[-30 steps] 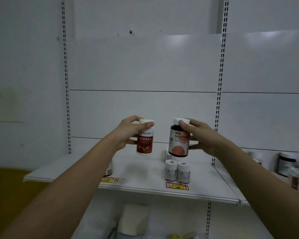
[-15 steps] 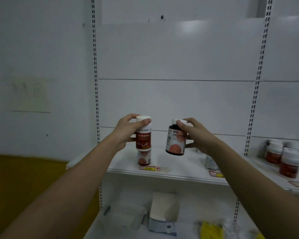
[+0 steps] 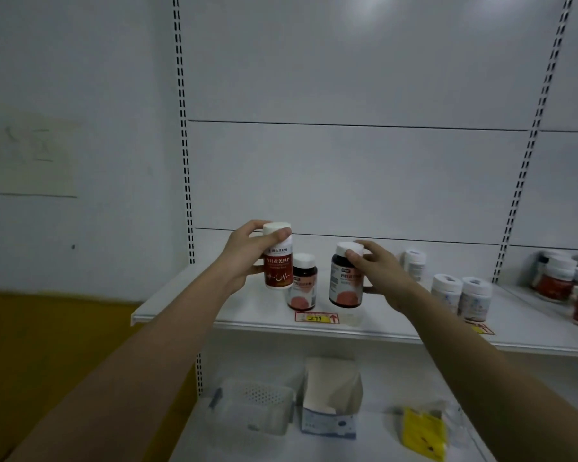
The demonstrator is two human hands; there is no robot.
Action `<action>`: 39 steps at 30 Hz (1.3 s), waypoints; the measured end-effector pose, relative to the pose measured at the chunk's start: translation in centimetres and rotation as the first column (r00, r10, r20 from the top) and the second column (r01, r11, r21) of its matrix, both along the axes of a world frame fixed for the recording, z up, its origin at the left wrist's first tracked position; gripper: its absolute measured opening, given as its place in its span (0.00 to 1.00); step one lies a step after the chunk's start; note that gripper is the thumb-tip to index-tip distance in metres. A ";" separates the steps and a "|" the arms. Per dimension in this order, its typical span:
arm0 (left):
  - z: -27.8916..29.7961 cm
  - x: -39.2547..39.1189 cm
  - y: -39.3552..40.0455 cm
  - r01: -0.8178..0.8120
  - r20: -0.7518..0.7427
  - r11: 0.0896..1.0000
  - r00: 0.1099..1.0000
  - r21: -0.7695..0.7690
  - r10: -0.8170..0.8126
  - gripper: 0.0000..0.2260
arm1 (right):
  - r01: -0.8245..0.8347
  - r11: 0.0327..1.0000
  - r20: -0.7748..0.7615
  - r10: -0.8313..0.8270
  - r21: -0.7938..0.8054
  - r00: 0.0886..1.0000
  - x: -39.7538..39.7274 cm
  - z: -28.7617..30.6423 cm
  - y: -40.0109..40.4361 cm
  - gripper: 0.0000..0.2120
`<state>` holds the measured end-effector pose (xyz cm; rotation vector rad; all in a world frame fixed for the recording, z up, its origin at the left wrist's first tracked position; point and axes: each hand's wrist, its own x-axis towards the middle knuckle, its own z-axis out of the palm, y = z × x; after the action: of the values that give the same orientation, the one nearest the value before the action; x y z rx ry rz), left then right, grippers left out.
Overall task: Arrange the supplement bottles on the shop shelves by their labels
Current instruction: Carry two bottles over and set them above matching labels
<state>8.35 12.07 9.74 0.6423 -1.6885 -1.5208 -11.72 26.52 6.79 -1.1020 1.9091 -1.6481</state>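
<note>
The left hand (image 3: 244, 258) held a red bottle (image 3: 277, 258) with a white cap, up in the air above the white shelf (image 3: 234, 311). Its fingers were curled round the back of the bottle and its thumb pressed on the front, just under the cap. The right hand (image 3: 377, 275) held a dark bottle (image 3: 346, 281) with a white cap too. Its fingers wrapped round the top and side of that bottle, which hung just above the shelf, a little tilted. Between the two held bottles, a small dark bottle (image 3: 302, 283) stood upright on the shelf, partly hidden behind the red one. A yellow price tag (image 3: 316, 317) sat on the front edge of the shelf, just below it. More to the right, two white bottles (image 3: 461, 295) stood side by side on the same shelf, and another white bottle (image 3: 414, 265) stood farther back, near the wall. At the far right were some red jars (image 3: 554, 278), but they were blurry. On the lower shelf were a clear plastic basket (image 3: 252, 408), an open box (image 3: 331, 398) and a yellow packet (image 3: 422, 431).
</note>
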 end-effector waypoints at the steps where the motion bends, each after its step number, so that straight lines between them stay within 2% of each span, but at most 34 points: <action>1: 0.0 -0.4 -0.4 -0.001 0.001 1.000 1.000 0.002 0.001 0.19 | -0.001 1.000 0.001 0.001 0.005 1.000 -0.3 -0.6 -0.6 0.17; 8: -0.1 -3.1 -2.4 -0.003 0.014 1.000 1.000 -0.003 0.003 0.18 | -0.043 0.998 -0.048 0.046 0.053 0.998 -2.7 -3.5 -3.8 0.17; 17: -0.3 -4.8 -4.3 0.009 0.021 1.000 1.000 -0.009 -0.009 0.17 | -0.090 0.995 -0.057 0.092 0.039 0.994 -4.4 -5.2 -5.5 0.17; 20: -0.4 -5.0 -4.2 0.005 0.021 1.000 1.000 -0.001 -0.005 0.18 | -0.105 0.991 -0.051 0.110 0.085 0.993 -4.5 -5.1 -5.5 0.18; 23: 0.0 -4.7 -3.4 0.009 0.018 1.000 1.000 0.001 -0.009 0.19 | -0.070 0.983 -0.092 0.087 0.172 0.992 -4.2 -4.1 -5.1 0.28; 25: 0.6 -4.4 -2.5 0.025 0.014 1.000 1.000 -0.007 -0.025 0.19 | 0.070 0.995 -0.195 -0.056 0.069 0.979 -3.4 -2.5 -4.5 0.33; 27: 1.3 -3.9 -1.4 0.045 0.007 0.999 0.999 -0.017 -0.045 0.19 | 0.127 0.984 -0.260 -0.157 -0.127 0.953 -1.6 0.1 -3.5 0.29; 28: 1.6 -3.6 -0.8 0.055 0.005 0.998 0.998 -0.023 -0.055 0.18 | 0.068 0.985 -0.273 -0.110 -0.159 0.956 -0.4 1.5 -2.9 0.25; 30: 2.0 -3.0 0.4 0.075 -0.004 0.997 0.997 -0.034 -0.075 0.18 | -0.141 0.987 -0.282 0.112 -0.082 0.953 2.3 3.3 -1.6 0.22; 32: 2.0 -2.3 1.6 0.090 -0.031 0.995 0.995 -0.034 -0.091 0.18 | -0.245 0.969 -0.265 0.236 -0.001 0.935 4.8 3.5 -0.4 0.22; 39: -0.3 -0.8 5.4 0.141 -0.060 0.990 0.988 -0.007 -0.142 0.20 | -0.145 0.986 -0.114 0.136 -0.081 0.984 8.2 -0.2 3.0 0.19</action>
<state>7.53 17.50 9.48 0.4790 -1.7208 -1.6201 -3.57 29.50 6.58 -1.3544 1.7910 -1.6388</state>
